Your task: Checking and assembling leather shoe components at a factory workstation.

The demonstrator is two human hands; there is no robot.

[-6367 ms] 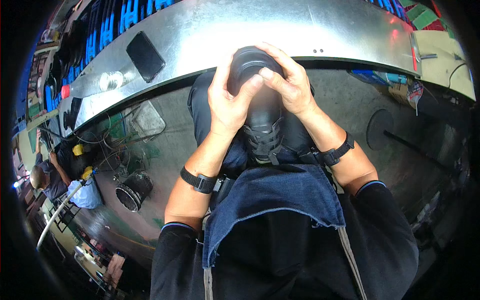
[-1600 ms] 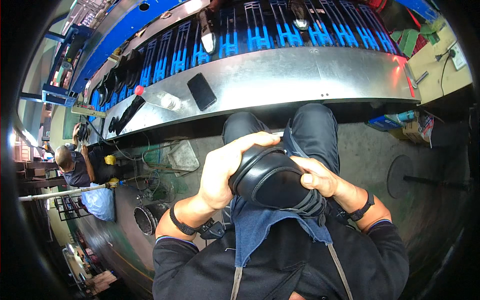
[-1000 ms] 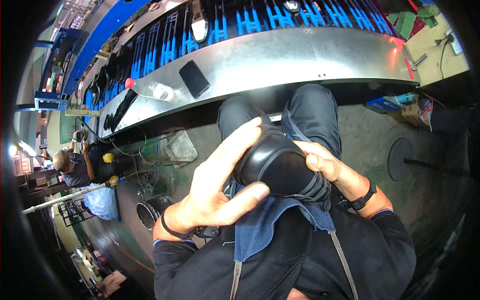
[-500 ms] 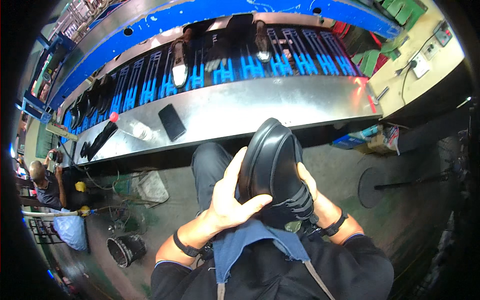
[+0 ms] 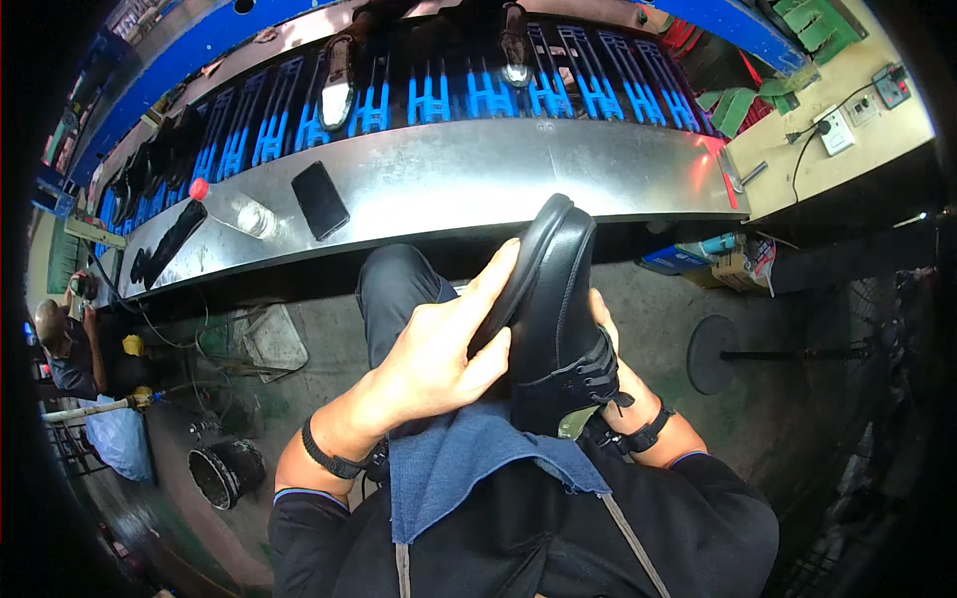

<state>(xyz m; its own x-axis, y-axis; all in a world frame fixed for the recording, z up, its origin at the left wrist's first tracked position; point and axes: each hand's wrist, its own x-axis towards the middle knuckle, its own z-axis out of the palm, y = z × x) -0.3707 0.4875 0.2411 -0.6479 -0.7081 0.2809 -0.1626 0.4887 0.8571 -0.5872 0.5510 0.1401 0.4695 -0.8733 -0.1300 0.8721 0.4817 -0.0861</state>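
A black lace-up leather shoe [image 5: 556, 319] is held over my lap, toe pointing up and away, its thick black sole turned to the left. My left hand [image 5: 439, 344] lies along the sole, fingers stretched toward the toe and thumb bent near the sole's edge. From the other side my right hand [image 5: 620, 364] grips the shoe near the laces; part of its fingers is hidden behind the upper. A greenish patch shows at the heel opening. Below the shoe hangs a blue denim apron [image 5: 454, 463].
Ahead runs a metal ledge [image 5: 429, 179] bearing a phone [image 5: 320, 200], a clear bottle [image 5: 242, 211] and a dark brush-like item [image 5: 174, 244]. Behind it, a conveyor with blue rests [image 5: 429, 100] carries shoes. A bucket [image 5: 227, 472] stands left; another person [image 5: 68, 344] works far left.
Both hands have tilted the shoe, turning its sole further left and showing its laced side. My left fingers have slid along the sole. The whole view has shifted slightly.
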